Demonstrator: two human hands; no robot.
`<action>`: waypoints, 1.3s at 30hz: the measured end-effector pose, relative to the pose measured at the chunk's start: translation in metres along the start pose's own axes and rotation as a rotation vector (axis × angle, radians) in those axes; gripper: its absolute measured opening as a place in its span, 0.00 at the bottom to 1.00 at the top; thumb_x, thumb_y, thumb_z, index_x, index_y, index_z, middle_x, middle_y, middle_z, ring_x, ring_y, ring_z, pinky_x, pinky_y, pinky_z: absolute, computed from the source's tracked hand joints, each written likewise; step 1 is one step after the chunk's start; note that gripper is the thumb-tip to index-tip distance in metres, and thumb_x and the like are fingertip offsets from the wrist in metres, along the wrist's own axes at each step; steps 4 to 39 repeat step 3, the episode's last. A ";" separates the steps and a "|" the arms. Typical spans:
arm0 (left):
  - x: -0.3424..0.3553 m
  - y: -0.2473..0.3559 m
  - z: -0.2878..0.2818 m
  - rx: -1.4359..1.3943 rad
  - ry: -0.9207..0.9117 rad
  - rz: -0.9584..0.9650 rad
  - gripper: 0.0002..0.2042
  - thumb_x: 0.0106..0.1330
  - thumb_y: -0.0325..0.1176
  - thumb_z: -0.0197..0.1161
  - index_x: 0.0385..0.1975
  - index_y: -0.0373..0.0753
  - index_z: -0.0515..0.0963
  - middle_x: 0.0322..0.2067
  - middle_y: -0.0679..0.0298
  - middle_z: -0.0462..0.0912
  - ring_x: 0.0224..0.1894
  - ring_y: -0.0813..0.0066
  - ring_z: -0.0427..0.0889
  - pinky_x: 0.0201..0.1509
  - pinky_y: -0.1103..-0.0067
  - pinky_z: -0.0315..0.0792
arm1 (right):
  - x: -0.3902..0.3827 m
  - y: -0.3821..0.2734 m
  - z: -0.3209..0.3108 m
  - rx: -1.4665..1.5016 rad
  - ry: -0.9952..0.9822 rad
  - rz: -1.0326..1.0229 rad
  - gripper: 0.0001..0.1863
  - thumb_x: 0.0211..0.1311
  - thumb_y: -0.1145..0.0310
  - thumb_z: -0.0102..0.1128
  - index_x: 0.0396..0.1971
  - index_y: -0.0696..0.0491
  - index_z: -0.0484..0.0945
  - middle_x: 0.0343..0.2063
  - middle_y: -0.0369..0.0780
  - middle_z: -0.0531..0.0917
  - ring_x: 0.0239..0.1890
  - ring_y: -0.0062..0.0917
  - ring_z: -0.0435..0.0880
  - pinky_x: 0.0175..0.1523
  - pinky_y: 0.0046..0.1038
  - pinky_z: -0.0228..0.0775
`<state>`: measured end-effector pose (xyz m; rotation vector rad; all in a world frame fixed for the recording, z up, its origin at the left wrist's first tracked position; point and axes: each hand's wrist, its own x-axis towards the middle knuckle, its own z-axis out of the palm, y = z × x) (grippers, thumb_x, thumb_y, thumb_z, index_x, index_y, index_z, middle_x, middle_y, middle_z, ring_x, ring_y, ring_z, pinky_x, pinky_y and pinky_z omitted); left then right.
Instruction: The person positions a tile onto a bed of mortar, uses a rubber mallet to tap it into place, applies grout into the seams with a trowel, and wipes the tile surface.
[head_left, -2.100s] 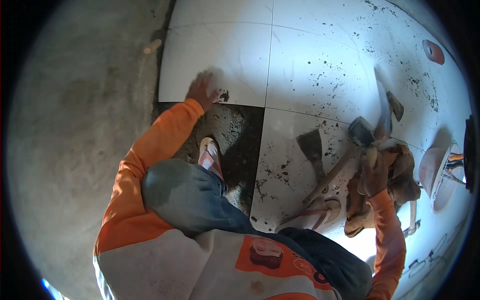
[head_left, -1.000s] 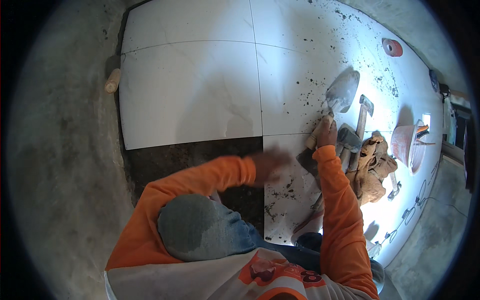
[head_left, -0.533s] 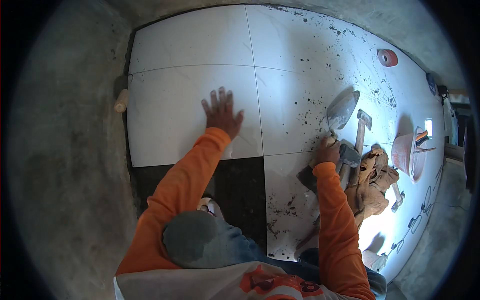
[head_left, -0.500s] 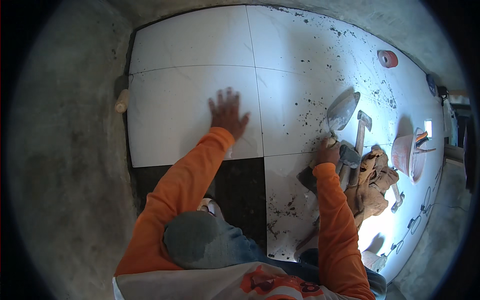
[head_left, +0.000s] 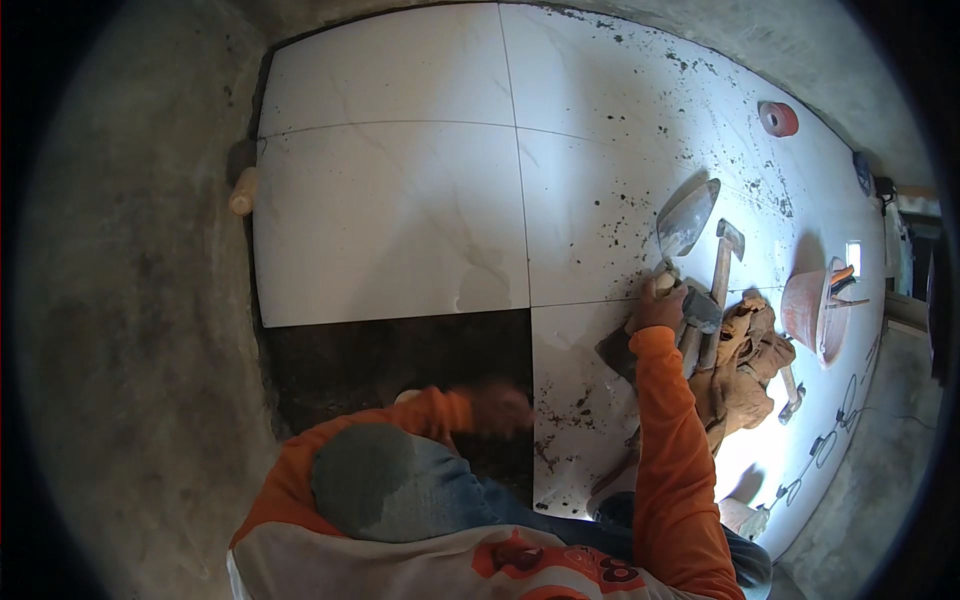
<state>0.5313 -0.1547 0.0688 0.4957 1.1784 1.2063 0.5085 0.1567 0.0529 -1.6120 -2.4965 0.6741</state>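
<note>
My right hand (head_left: 655, 308) is closed round the handle of a pointed trowel (head_left: 688, 222), whose grey blade lies over the white floor tiles (head_left: 400, 220) and points away from me. Smeared by motion, my left hand (head_left: 502, 410) is above the dark untiled patch (head_left: 345, 362), close to the edge of the tile on its right; its fingers cannot be made out. A mallet with a dark head (head_left: 700, 312) lies just right of my right hand. Beside it is a hammer (head_left: 731, 238) with a wooden handle.
A crumpled brown cloth (head_left: 745, 385) partly covers another hammer (head_left: 792, 395). Farther right, a bucket (head_left: 806, 305) holds tools. A red roll (head_left: 778, 119) sits at the far right, and a wooden piece (head_left: 243, 192) rests by the left wall (head_left: 150, 300). Dark crumbs speckle the right-hand tiles.
My left hand has left the large tile and come back toward me and right, over the dark patch. My right hand keeps its hold on the trowel, nearly still.
</note>
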 end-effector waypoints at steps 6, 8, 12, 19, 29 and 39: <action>-0.012 -0.026 -0.047 -0.262 0.762 0.345 0.13 0.61 0.37 0.60 0.43 0.39 0.76 0.22 0.63 0.79 0.22 0.79 0.78 0.24 0.82 0.74 | -0.012 -0.010 -0.012 -0.005 -0.100 0.071 0.38 0.54 0.47 0.57 0.57 0.56 0.56 0.45 0.57 0.75 0.47 0.49 0.75 0.52 0.39 0.68; -0.012 -0.026 -0.047 -0.262 0.762 0.345 0.13 0.61 0.37 0.60 0.43 0.39 0.76 0.22 0.63 0.79 0.22 0.79 0.78 0.24 0.82 0.74 | -0.012 -0.010 -0.012 -0.005 -0.100 0.071 0.38 0.54 0.47 0.57 0.57 0.56 0.56 0.45 0.57 0.75 0.47 0.49 0.75 0.52 0.39 0.68; -0.012 -0.026 -0.047 -0.262 0.762 0.345 0.13 0.61 0.37 0.60 0.43 0.39 0.76 0.22 0.63 0.79 0.22 0.79 0.78 0.24 0.82 0.74 | -0.012 -0.010 -0.012 -0.005 -0.100 0.071 0.38 0.54 0.47 0.57 0.57 0.56 0.56 0.45 0.57 0.75 0.47 0.49 0.75 0.52 0.39 0.68; -0.012 -0.026 -0.047 -0.262 0.762 0.345 0.13 0.61 0.37 0.60 0.43 0.39 0.76 0.22 0.63 0.79 0.22 0.79 0.78 0.24 0.82 0.74 | -0.012 -0.010 -0.012 -0.005 -0.100 0.071 0.38 0.54 0.47 0.57 0.57 0.56 0.56 0.45 0.57 0.75 0.47 0.49 0.75 0.52 0.39 0.68; -0.012 -0.026 -0.047 -0.262 0.762 0.345 0.13 0.61 0.37 0.60 0.43 0.39 0.76 0.22 0.63 0.79 0.22 0.79 0.78 0.24 0.82 0.74 | -0.012 -0.010 -0.012 -0.005 -0.100 0.071 0.38 0.54 0.47 0.57 0.57 0.56 0.56 0.45 0.57 0.75 0.47 0.49 0.75 0.52 0.39 0.68; -0.012 -0.026 -0.047 -0.262 0.762 0.345 0.13 0.61 0.37 0.60 0.43 0.39 0.76 0.22 0.63 0.79 0.22 0.79 0.78 0.24 0.82 0.74 | -0.012 -0.010 -0.012 -0.005 -0.100 0.071 0.38 0.54 0.47 0.57 0.57 0.56 0.56 0.45 0.57 0.75 0.47 0.49 0.75 0.52 0.39 0.68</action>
